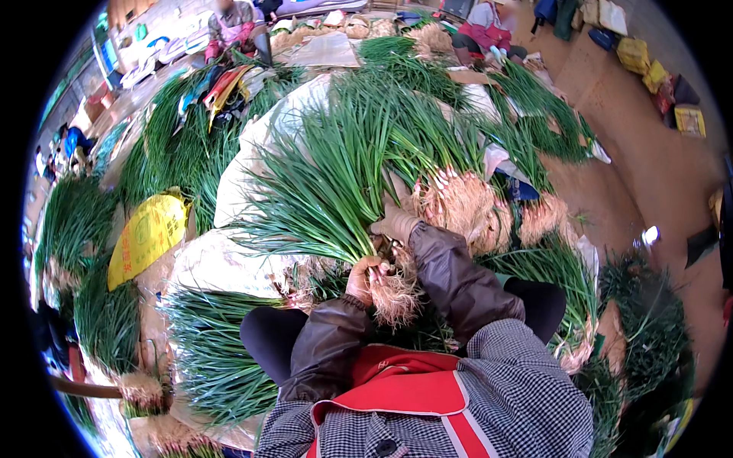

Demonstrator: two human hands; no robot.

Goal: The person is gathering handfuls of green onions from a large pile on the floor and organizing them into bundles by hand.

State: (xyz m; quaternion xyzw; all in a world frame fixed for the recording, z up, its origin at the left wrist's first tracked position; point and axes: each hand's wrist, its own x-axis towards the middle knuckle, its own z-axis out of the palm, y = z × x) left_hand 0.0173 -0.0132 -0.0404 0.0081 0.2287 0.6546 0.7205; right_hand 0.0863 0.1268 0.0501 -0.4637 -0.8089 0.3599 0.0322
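Left hand [362, 276] clamped around green onion bunch [336, 191] just above roots, over the lap. Right hand [395, 223], gloved, fingers closed on stalks beside it. Advice: keep roots level, grip tight.

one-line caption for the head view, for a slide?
Left hand grips a bunch of green onions near its roots; gloved right hand rests on it.

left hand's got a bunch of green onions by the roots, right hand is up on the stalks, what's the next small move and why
Probably draw the right hand down the stalks toward the left hand, gathering the loose leaves. The bunch of green onions is gripped only near its roots, and its leaves fan wide over the white sack instead of lying together.
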